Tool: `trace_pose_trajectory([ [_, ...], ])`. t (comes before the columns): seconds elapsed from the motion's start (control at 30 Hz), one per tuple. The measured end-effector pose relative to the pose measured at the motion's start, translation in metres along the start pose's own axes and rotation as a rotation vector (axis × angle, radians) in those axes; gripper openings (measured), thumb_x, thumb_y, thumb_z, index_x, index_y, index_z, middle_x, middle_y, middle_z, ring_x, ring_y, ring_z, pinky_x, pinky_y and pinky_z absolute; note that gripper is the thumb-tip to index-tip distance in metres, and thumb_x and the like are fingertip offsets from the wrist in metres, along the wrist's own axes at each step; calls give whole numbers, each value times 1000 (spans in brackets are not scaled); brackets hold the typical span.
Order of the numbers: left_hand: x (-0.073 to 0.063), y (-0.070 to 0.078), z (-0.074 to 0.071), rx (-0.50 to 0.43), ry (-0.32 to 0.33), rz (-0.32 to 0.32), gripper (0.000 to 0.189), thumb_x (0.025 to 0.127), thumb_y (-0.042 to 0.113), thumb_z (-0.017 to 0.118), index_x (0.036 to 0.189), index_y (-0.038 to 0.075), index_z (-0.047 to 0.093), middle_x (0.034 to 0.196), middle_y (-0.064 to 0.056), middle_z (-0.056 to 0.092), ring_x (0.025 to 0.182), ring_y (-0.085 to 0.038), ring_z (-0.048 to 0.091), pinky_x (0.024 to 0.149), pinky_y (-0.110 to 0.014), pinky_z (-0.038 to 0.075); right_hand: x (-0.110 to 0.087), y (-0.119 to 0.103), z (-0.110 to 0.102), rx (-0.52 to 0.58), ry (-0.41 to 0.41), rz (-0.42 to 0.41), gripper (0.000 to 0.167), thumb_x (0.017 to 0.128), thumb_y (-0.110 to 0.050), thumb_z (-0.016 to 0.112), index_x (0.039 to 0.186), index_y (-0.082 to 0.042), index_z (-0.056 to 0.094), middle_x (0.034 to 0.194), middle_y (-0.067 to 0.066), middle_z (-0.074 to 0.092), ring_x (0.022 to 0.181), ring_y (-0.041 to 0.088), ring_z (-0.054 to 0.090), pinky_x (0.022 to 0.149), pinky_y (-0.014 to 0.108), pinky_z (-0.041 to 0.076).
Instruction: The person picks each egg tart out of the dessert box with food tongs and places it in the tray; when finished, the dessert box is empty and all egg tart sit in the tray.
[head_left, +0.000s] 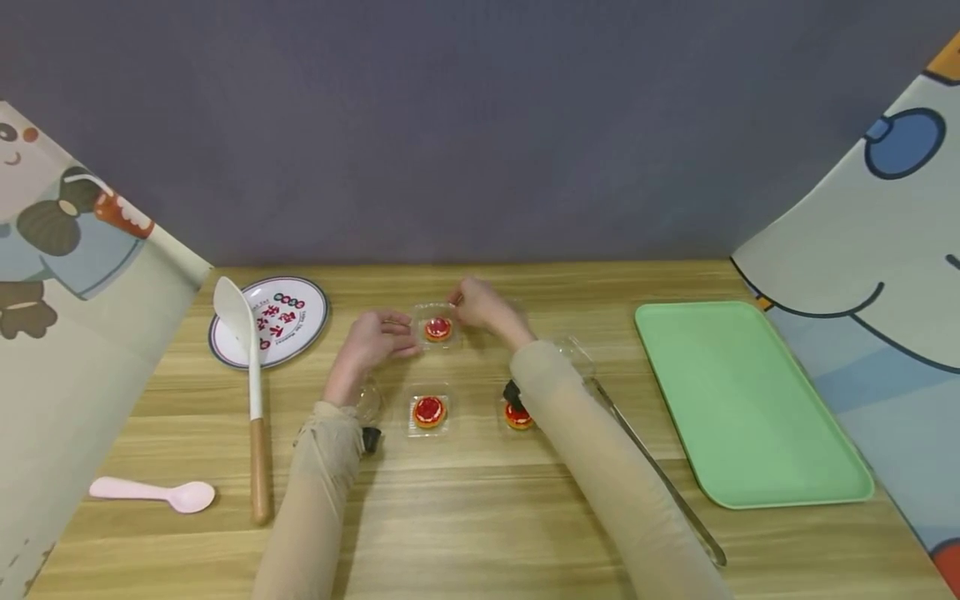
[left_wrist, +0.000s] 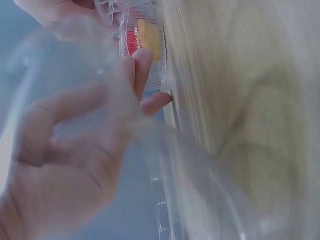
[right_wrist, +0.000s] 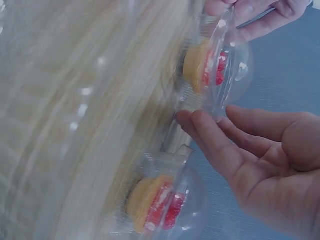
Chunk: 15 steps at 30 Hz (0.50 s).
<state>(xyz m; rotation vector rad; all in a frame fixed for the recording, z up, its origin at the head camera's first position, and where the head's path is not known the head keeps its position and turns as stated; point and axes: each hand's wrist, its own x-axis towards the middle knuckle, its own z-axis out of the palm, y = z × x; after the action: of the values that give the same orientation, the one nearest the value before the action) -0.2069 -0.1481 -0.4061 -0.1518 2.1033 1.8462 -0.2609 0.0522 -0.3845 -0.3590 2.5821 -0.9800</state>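
Observation:
Both hands meet at a clear plastic box [head_left: 420,340] holding a small red-topped tart [head_left: 437,328], at the table's back middle. My left hand [head_left: 377,340] pinches its left edge; in the left wrist view the little finger reaches down to the tabletop. My right hand [head_left: 483,307] pinches the right back corner, thumb by the domed lid [right_wrist: 245,75] and fingers at the base. A second boxed tart [head_left: 429,412] lies nearer me, and a third tart [head_left: 517,417] is partly hidden by the right wrist's black camera. Another boxed tart [right_wrist: 156,204] shows below the right hand.
Clear plastic pieces lie beside the left wrist and by the right sleeve. At left, a white ladle [head_left: 255,383] rests across a patterned plate [head_left: 303,321], with a pink spoon [head_left: 153,493] nearer me. Metal tongs [head_left: 663,483] and a green tray [head_left: 750,400] lie at right.

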Motion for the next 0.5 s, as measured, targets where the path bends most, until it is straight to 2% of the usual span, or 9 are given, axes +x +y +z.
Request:
trace_pose_trajectory([
  [0.2, -3, 1, 1, 24, 1, 4, 49, 97, -18, 65, 143, -21, 49, 142, -41, 55, 84, -18, 76, 88, -32, 66, -2, -4, -1, -125, 3, -44, 30, 108, -1, 56, 133, 8, 69, 136, 22, 69, 123, 33, 66, 109, 39, 55],
  [0.27, -4, 2, 1, 40, -2, 10, 49, 97, -17, 66, 143, -21, 49, 143, -41, 55, 85, -19, 76, 88, -32, 66, -2, -4, -1, -132, 8, -47, 29, 108, -1, 57, 133, 8, 68, 136, 23, 69, 125, 34, 66, 111, 40, 55],
  [0.33, -4, 2, 2, 46, -6, 15, 49, 97, -17, 65, 143, -21, 49, 143, -41, 55, 87, -21, 77, 89, -33, 66, -2, -4, -1, -137, 18, -49, 26, 107, 1, 57, 127, 9, 71, 128, 22, 72, 113, 31, 68, 104, 36, 58],
  [0.4, -3, 1, 3, 66, -7, 21, 49, 97, -17, 66, 143, -21, 49, 142, -41, 56, 89, -23, 77, 89, -33, 66, -2, -3, -1, -128, 24, -41, 21, 106, 3, 57, 117, 10, 73, 109, 19, 73, 93, 25, 67, 86, 31, 60],
  [0.43, -4, 1, 3, 77, -7, 23, 49, 97, -17, 66, 143, -21, 49, 141, -42, 56, 90, -24, 77, 89, -34, 66, -2, -3, -1, -122, 24, -37, 19, 105, 4, 56, 111, 11, 73, 98, 16, 70, 82, 22, 62, 77, 29, 58],
  [0.5, -4, 2, 4, 101, -3, 27, 49, 98, -16, 66, 143, -20, 49, 140, -41, 57, 92, -25, 77, 89, -33, 66, -3, -1, -1, -109, 26, -32, 17, 103, 7, 55, 104, 10, 72, 87, 13, 63, 72, 19, 52, 66, 28, 51],
])
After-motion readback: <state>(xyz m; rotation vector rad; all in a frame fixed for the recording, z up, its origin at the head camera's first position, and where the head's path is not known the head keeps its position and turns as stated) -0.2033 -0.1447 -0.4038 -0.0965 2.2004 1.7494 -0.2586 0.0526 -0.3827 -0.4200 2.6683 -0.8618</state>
